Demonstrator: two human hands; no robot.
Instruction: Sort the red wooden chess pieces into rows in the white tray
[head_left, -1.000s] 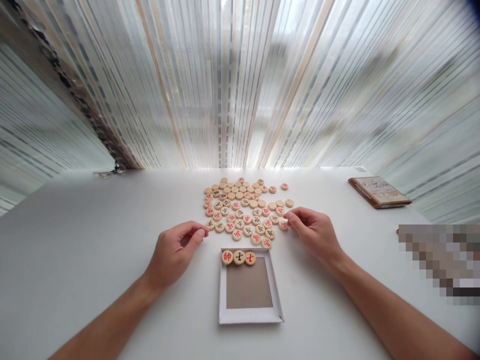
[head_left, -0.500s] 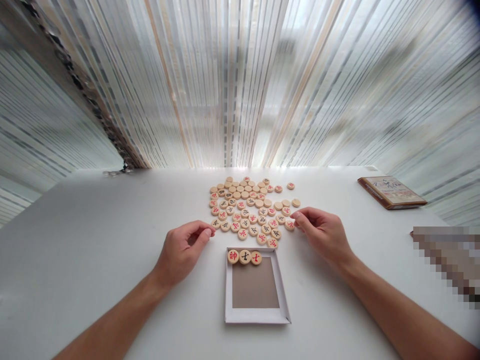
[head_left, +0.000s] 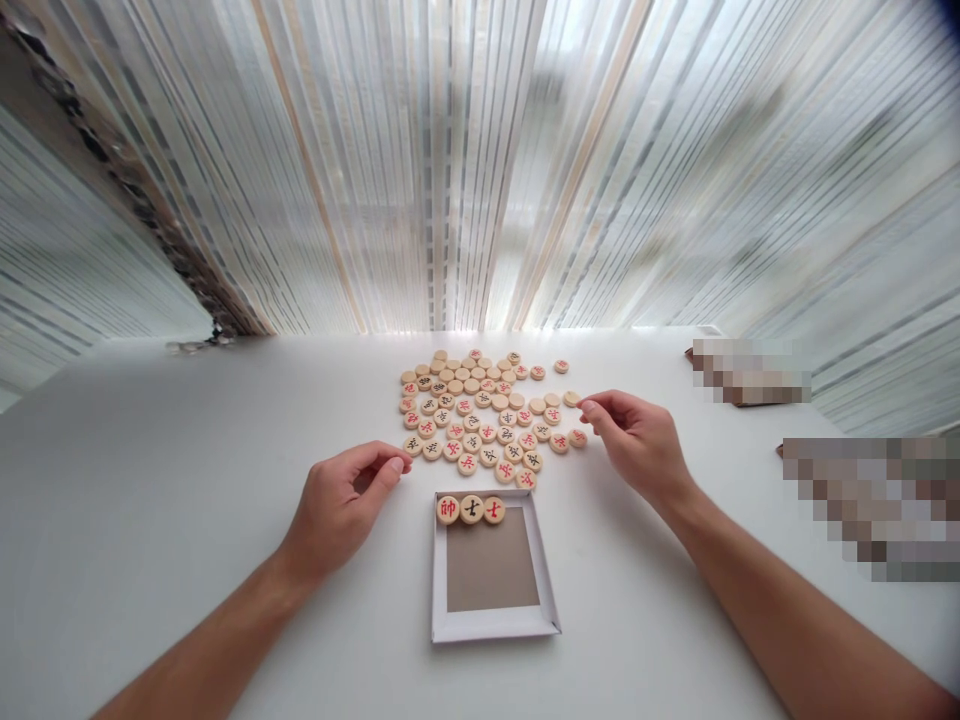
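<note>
Thumb and forefinger of the right hand (head_left: 634, 435) stand close together, a narrow pinch, right at the near-right edge of a blank disc (head_left: 571, 398). Whether they grip it or only touch it, I cannot tell. The disc lies just ahead of those fingertips and a little to their left, at the right-hand end of the spread. Being round, it has no long axis to line up with, and the right hand is plainly the nearer of the two. It looks like pale wood, flat, its upper face bare (any mark underneath is hidden).

The left hand (head_left: 345, 505) rests across from it, thumb and forefinger drawn together with nothing visible between them, its fingertips beside a black-marked disc (head_left: 412, 447).

Between the hands and beyond them lies a loose spread of discs (head_left: 487, 433), some with red characters, some black, with many blank ones bunched toward the back. Nearer the person, a shallow white tray (head_left: 491, 625) with a brown floor holds three discs (head_left: 471, 510) in a row along its far wall: red, black, red. White table (head_left: 187, 450) surrounds everything; a striped curtain (head_left: 450, 200) hangs behind.
</note>
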